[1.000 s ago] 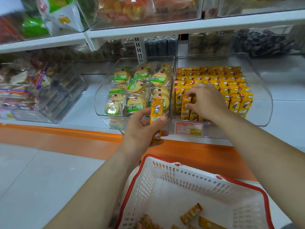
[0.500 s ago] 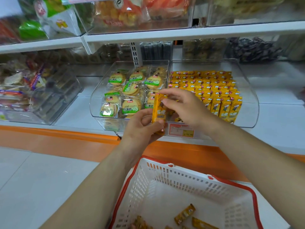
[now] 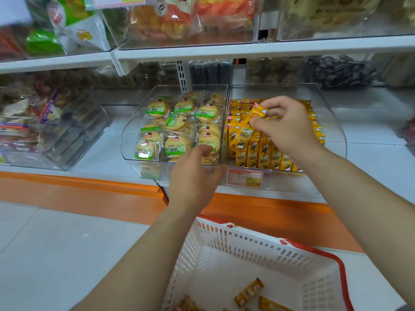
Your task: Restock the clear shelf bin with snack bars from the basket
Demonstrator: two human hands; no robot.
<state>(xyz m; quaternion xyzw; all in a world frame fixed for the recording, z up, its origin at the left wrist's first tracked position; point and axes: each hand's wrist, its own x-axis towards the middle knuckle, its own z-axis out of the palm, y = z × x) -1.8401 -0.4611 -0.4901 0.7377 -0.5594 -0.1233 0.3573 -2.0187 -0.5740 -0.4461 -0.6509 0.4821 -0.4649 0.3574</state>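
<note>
My right hand (image 3: 285, 126) pinches a yellow snack bar (image 3: 248, 129) and holds it tilted over the clear shelf bin (image 3: 334, 131), above the rows of yellow bars (image 3: 265, 153) standing inside. My left hand (image 3: 195, 176) hangs empty with loosely curled fingers in front of the neighbouring bin's front wall. Below, the white basket with a red rim (image 3: 247, 250) holds a few loose bars (image 3: 249, 292) on its bottom.
A clear bin of round green-labelled biscuits (image 3: 175, 129) stands left of the bar bin. Another clear bin (image 3: 56, 131) with mixed snacks sits further left. A price tag (image 3: 244, 178) hangs on the bar bin's front. An upper shelf (image 3: 224, 52) overhangs. The orange shelf base (image 3: 89, 191) runs below.
The bar passed from my left hand to my right. My right hand lifted it up and right over the bar bin; my left hand let go and dropped slightly.
</note>
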